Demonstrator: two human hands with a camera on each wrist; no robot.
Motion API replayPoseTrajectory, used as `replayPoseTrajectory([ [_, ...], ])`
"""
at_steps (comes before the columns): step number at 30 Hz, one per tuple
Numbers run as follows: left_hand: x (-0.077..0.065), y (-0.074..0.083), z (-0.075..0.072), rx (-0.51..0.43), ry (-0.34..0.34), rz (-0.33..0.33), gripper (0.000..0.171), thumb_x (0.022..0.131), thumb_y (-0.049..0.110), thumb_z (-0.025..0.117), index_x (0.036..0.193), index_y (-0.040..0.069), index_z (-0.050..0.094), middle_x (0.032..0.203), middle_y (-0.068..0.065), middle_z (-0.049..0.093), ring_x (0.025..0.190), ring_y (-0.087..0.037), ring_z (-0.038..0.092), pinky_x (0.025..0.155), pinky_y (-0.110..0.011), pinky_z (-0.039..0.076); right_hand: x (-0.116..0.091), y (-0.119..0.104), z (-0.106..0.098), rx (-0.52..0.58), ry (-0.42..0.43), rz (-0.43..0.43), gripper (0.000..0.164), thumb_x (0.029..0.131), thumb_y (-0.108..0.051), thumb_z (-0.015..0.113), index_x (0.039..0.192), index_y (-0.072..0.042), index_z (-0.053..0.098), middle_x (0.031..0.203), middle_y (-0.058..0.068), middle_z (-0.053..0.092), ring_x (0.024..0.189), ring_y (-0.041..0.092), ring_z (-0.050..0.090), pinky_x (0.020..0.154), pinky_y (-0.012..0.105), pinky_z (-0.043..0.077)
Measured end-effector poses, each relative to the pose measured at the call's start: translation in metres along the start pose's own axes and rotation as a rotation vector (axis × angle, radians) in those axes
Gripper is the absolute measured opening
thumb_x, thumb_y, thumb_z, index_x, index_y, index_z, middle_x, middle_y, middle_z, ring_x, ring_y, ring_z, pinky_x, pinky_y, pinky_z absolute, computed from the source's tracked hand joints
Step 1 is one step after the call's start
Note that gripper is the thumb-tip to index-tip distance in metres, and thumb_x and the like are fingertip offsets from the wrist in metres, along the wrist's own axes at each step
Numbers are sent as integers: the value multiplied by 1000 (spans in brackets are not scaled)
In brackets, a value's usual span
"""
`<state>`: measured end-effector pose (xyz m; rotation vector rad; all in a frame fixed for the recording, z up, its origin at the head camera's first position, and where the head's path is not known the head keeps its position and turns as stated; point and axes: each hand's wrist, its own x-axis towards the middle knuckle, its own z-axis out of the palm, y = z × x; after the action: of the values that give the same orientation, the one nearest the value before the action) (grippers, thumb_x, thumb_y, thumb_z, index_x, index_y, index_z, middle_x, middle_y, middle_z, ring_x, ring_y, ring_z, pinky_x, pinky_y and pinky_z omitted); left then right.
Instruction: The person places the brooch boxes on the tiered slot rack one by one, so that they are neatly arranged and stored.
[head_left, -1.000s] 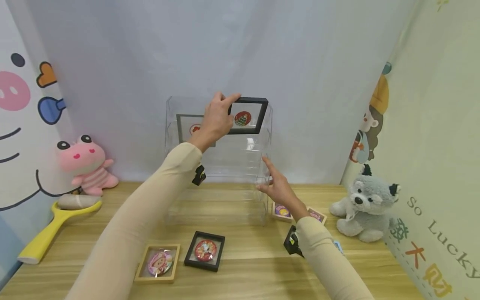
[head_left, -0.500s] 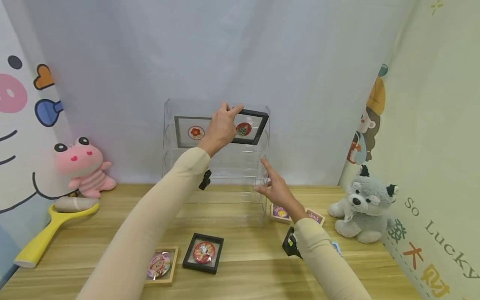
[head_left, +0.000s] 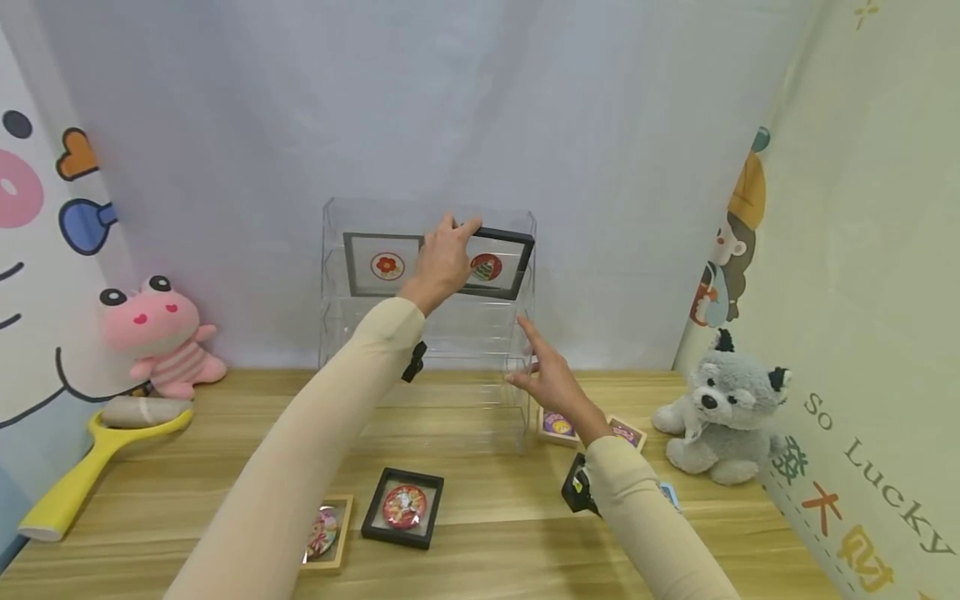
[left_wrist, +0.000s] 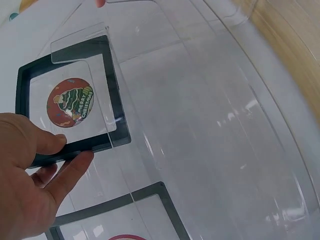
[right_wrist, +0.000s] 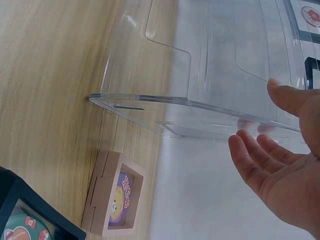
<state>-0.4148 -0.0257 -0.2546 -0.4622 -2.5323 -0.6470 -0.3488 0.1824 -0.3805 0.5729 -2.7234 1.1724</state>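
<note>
over the last second the black frame (left_wrist: 114, 85) has come down: it was raised near the top of the clear stand (right_wrist: 170, 99), and now its lower edge lies about level with that of the second frame (head_left: 348, 265), just to its left on the upper tier. that suggests it is all but seated, though not yet let go.

the left hand (head_left: 438, 262) pinches the frame by its left edge, thumb on one side and fingers on the other. the right hand (head_left: 555, 379) has not shifted much; its thumb stands apart from its loosely straight fingers, with the stand's side panel between them (whether they actually touch it, i cannot tell).

the frame is square, with a dark rim and a see-through middle, and tilts slightly. in it sits a round red badge (left_wrist: 70, 102) with a green christmas tree and white lettering. a clear lip crosses in front of part of it.
</note>
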Motion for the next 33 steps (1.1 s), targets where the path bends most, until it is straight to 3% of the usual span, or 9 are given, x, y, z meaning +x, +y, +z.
replayPoseTrajectory([
  [5,0,-3,0,9,16,-20,60,89,-7,60,145,14,52,121,-23,53,92,-42,63,81,-50,55,1,0,0,-12,-19,34,95,89,-10,75,161,-25,15,139,30,47,107,40,66,79,43,59],
  [11,-2,-6,1,2,18,-50,61,88,-9,59,144,13,52,123,-24,53,91,-44,64,79,-49,57,0,-3,0,-2,-28,36,95,89,-11,75,161,-27,15,140,28,46,108,39,66,79,43,59],
  [19,-3,-1,-4,-11,2,-76,59,93,-7,55,148,14,48,126,-23,48,78,-34,57,67,-42,52,0,-3,1,10,-22,35,95,89,-9,75,161,-26,15,138,29,47,107,40,66,78,43,59],
  [23,-4,3,-7,-4,-1,-74,64,89,-10,58,147,14,48,124,-21,45,82,-31,52,70,-41,51,-1,-3,0,10,-24,32,95,89,-9,75,161,-25,15,137,30,47,106,41,66,78,42,59],
  [28,-5,10,-10,36,22,-28,65,87,-12,61,145,13,49,131,-21,42,96,-34,53,74,-41,54,-1,-3,-1,2,-20,35,96,89,-10,75,161,-26,14,137,30,47,107,41,66,78,43,59],
  [33,-7,13,-13,96,103,60,57,88,-13,56,141,11,54,132,-24,44,99,-35,53,72,-39,54,-1,-3,-1,0,-24,41,96,89,-9,74,161,-25,13,138,30,46,108,41,65,78,43,59],
])
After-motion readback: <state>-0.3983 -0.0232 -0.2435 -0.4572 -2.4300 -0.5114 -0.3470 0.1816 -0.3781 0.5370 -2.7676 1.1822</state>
